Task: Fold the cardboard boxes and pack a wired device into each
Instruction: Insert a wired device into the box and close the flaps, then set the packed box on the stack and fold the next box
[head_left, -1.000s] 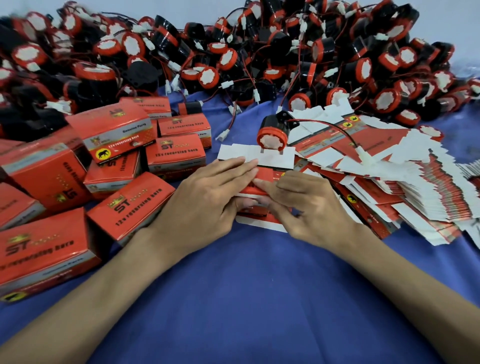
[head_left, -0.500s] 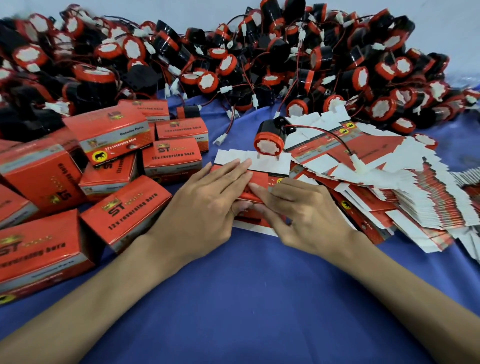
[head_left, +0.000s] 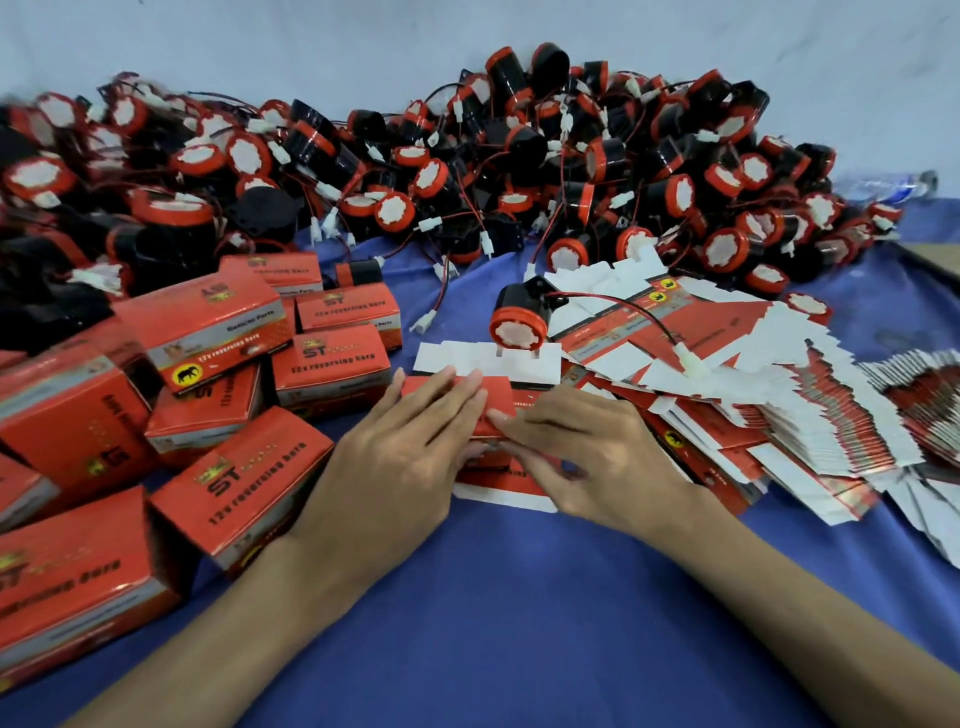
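A person's left grip, fingers straight and pressed together, lies flat over a raised red flap of an unfolded carton blank at the centre of a blue tabletop. The right grip meets it from 3 o'clock, fingertips on the same folded edge; whether its thumb clamps the card from below cannot be told. Just beyond the hands, at 12 o'clock, a single reversing horn, black-bodied with a red-rimmed white face, stands on the blank's white flaps. Its red-and-black wire trails towards 2 o'clock to a white connector. That connector lies on a fanned stack of flat blanks, which spreads from 1 to 4 o'clock. From 8 to 11 o'clock lie folded red boxes printed "12v reversing horn", some stacked, some tilted. Across the far edge, from 10 to 2 o'clock, a deep heap of loose horns and tangled wires rises against a pale wall.
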